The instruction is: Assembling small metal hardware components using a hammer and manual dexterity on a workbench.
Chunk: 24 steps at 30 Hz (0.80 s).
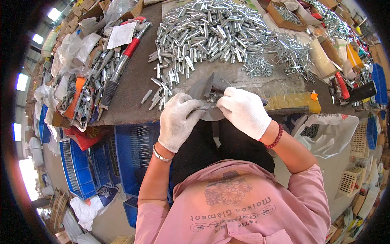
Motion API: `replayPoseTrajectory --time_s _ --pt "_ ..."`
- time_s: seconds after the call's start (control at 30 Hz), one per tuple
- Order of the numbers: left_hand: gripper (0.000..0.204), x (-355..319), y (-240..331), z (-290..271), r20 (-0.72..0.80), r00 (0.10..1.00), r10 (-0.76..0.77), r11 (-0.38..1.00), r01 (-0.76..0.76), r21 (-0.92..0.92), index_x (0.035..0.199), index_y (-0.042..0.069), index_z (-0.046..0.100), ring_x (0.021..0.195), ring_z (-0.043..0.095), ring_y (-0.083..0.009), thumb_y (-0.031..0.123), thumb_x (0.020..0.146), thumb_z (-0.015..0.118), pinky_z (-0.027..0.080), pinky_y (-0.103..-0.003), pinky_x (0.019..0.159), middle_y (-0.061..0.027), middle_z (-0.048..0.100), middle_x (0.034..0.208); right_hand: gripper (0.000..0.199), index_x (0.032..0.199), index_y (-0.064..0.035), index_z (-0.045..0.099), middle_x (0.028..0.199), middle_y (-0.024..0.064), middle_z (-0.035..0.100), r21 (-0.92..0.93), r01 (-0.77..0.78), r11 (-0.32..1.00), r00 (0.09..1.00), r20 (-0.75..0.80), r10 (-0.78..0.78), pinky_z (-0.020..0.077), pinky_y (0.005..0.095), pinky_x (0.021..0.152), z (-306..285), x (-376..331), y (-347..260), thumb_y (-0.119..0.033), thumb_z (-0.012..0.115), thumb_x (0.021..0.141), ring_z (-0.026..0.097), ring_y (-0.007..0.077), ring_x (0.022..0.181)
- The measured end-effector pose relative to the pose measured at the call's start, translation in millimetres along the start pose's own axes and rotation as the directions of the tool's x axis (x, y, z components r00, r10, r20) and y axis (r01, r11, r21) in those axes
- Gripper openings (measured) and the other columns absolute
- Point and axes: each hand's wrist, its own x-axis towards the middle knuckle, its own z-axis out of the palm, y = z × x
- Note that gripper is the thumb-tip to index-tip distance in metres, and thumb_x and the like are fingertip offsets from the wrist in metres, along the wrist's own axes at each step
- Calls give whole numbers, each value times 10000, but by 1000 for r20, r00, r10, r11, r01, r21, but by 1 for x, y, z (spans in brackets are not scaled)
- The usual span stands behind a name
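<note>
Both my hands wear white knit gloves and meet over a round grey metal plate [198,90] at the bench's near edge. My left hand [178,120] is closed in a pinch on a small silvery metal part [209,106]. Close beside it, my right hand [245,113] has thumb and fingers pressed together; whatever they hold is hidden. A hammer [209,84] lies across the plate, its dark handle running rightward beneath my right hand. Small metal bits [213,97] sit near the hammer head. Beyond the plate spreads a large heap of silvery metal tubes [211,32].
Right of the tubes lie piles of small screws [258,66] and long thin pins [292,55]. Wrenches and a red-and-black torque wrench [122,65] crowd the left. Yellow tape [294,102] marks the right front edge. Blue bins [136,154] stand below; a white sack [329,136] hangs open.
</note>
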Motion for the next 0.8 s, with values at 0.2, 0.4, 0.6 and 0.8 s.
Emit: replayPoseTrajectory --time_s 0.2,0.4,0.6,0.8 --pt "157 -4 -8 6 8 1000 -13 999 13 -29 933 78 776 875 669 -306 107 794 843 530 -409 781 -90 668 904 66 926 -127 731 911 65 624 -25 66 998 997 44 -65 578 400 753 -1 4 0 -111 682 886 690 280 872" --pt "148 -7 -8 8 -27 999 19 999 -20 -38 925 79 778 874 675 -307 93 790 837 528 -412 778 -90 676 895 88 947 -122 725 908 77 605 -12 115 993 992 44 -115 573 409 753 -1 5 -1 -97 672 882 679 288 875" --pt "129 -6 -5 12 -39 998 39 995 -42 -87 900 65 779 857 673 -310 51 781 826 527 -411 772 -99 680 878 90 932 -116 705 903 81 591 -4 169 986 985 43 -169 562 429 738 3 4 0 -89 638 877 669 302 866" --pt "129 -7 5 7 -30 1000 -8 993 4 -117 910 70 785 843 670 -319 32 791 819 527 -413 760 -120 677 866 130 997 -151 734 873 69 598 -22 108 994 991 -71 -109 562 413 711 0 -3 5 -127 691 877 675 288 850"
